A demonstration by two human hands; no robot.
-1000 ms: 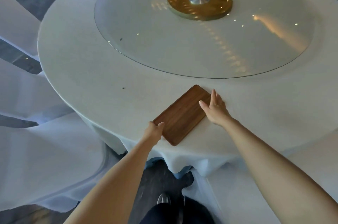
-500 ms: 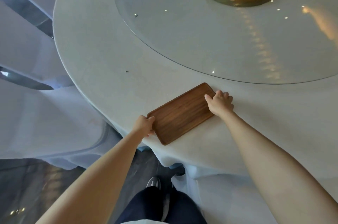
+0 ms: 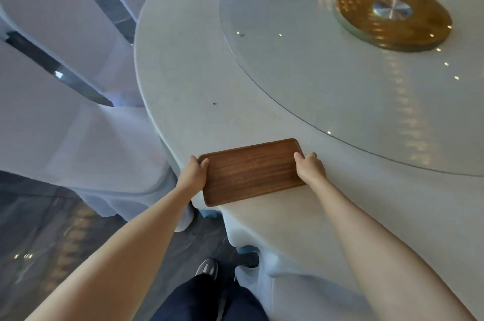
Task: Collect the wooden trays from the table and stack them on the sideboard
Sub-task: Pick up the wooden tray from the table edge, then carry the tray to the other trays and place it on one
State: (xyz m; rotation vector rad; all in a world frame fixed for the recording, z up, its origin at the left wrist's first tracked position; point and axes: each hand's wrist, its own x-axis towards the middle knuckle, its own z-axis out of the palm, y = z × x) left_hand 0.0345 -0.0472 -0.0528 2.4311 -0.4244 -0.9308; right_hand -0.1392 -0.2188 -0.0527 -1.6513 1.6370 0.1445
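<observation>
A dark wooden tray [image 3: 251, 171], rectangular with rounded corners, sits at the near edge of the round white-clothed table [image 3: 188, 90], its near left corner reaching past the rim. My left hand [image 3: 194, 172] grips the tray's left short end, thumb on top. My right hand [image 3: 309, 167] grips the right short end, fingers curled over the rim. No other tray and no sideboard are in view.
A large glass turntable [image 3: 340, 85] with a brass hub [image 3: 392, 15] covers the table's middle. Chairs in white covers [image 3: 65, 111] stand close on the left. Dark floor, my trouser leg and a shoe [image 3: 207, 269] lie below the table edge.
Both hands have closed on the tray's short ends. The tray has turned to lie nearly level across the view, and the view has swung so the table sits further right.
</observation>
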